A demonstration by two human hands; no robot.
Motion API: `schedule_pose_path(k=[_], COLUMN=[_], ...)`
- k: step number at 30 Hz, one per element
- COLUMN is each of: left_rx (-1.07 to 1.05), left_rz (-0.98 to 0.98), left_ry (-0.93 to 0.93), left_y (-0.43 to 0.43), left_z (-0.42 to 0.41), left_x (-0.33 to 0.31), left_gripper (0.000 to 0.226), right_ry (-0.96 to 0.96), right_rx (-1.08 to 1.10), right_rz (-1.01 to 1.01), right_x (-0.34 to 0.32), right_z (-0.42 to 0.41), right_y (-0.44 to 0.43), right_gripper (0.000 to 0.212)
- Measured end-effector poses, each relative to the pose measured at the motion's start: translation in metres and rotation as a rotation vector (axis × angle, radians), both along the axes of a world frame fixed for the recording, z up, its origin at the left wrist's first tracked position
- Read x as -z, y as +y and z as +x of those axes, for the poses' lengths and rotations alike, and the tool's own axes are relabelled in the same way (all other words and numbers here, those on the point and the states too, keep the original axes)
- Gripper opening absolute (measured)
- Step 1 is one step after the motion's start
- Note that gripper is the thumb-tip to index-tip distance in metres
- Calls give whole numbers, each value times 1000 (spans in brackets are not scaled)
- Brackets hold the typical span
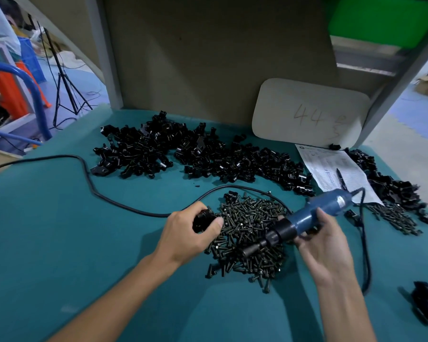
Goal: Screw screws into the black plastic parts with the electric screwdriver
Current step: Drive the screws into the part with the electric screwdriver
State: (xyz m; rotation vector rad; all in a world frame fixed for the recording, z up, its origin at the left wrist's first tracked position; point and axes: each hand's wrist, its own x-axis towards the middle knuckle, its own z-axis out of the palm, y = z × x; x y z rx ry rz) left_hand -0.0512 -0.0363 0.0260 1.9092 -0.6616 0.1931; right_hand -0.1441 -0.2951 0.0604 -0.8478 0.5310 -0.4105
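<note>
a teal table mat [59, 243] covers the bench. at two o'clock a pale rounded board [309, 112] with "44" pencilled on it leans against the beige back panel [208, 58]. just below the board a printed paper sheet [336, 171] lies flat with a dark pen [341, 178] on it. at ten o'clock a black tripod [64, 85] stands on the blue floor, near a blue metal rail [32, 95].
</note>
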Motion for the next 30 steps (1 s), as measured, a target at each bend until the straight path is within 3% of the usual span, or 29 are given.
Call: schedule_pose_path(k=[2,7,10,13,15,19,23,26,28,30], left_rx=[-1,-7,-11,-13,-18,-26,-36,-4,25,61], left_rz=[-5,16,55,80,85,98,125,153,174,177], left_ry=[16,41,47,45,58,72,70,53,21,-13], left_y=[0,2,0,-4,-6,-8,-10,-14,-23,-36], left_z=[-1,-5,-7,-8,-8,-7,-8,-10,-13,-18], left_x=[3,9,11,12,13,15,13,13,9,2], left_gripper=[30,34,34,33,32,35,38,37,36,35], right_ry=[128,451,598,714,791,881,961,856,572,325], right_rx=[-16,-67,-59,-19,-16,-4,-44,1,-32,-202], right_rz=[-142,-497,-806,-1116,-1283,-1458,-1469,-1511,-1405,-1193], right_x=[-1,2,15,22,21,22,26,22,14,3], right_z=[-4,-7,-8,-15,-20,-31,-44,-49,-51,-49], right_y=[-4,-21,-25,-29,-32,-34,-31,-21,-2,28], right_gripper=[40,36,42,29,42,41,32,33,28,30])
